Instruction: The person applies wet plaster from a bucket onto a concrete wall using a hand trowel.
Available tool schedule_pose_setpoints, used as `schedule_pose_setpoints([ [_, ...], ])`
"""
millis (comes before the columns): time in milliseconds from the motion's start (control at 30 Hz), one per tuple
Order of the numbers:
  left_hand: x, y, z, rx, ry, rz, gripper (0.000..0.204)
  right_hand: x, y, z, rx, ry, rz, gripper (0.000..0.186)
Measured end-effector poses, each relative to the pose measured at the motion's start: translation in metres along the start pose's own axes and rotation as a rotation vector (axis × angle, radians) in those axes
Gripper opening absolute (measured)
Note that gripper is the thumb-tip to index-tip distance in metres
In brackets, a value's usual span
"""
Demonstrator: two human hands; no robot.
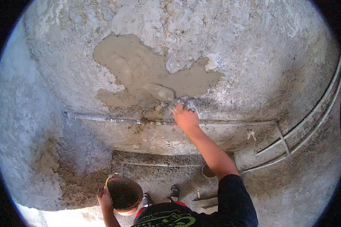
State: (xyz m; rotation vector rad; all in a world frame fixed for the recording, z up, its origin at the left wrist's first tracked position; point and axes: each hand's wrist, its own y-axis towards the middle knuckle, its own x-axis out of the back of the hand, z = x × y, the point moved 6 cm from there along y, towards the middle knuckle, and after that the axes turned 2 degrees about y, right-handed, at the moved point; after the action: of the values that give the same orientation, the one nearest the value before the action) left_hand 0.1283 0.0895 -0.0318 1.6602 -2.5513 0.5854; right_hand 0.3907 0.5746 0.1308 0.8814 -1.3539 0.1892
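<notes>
My right hand is closed round the handle end of a trowel, whose blade lies against the wall. The blade is somewhat blurred and rests at the lower part of a broad patch of wet, smooth mortar. My left hand is closed at the left rim of a round reddish bucket, held low beside my body. A thin curved yellow strip rises at the rim just above that hand; I cannot tell what it belongs to. Dark grey material shows inside the bucket.
A rough grey wall fills the far side. Along its foot runs a pale pipe or rod. Long bent pipes curve at the right. A round container stands under my right arm. My shoes are on the floor.
</notes>
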Motion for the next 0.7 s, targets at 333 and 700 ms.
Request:
schedule_pose_setpoints([
  [333,-0.004,0.003,-0.032,0.099,-0.086,0.018,0.033,-0.064,-0.094,-0.076,-0.664,0.727,-0.433,0.040],
  [700,0.037,0.008,-0.031,0.094,-0.083,-0.021,0.032,0.050,-0.009,0.093,-0.143,0.517,-0.352,0.030],
])
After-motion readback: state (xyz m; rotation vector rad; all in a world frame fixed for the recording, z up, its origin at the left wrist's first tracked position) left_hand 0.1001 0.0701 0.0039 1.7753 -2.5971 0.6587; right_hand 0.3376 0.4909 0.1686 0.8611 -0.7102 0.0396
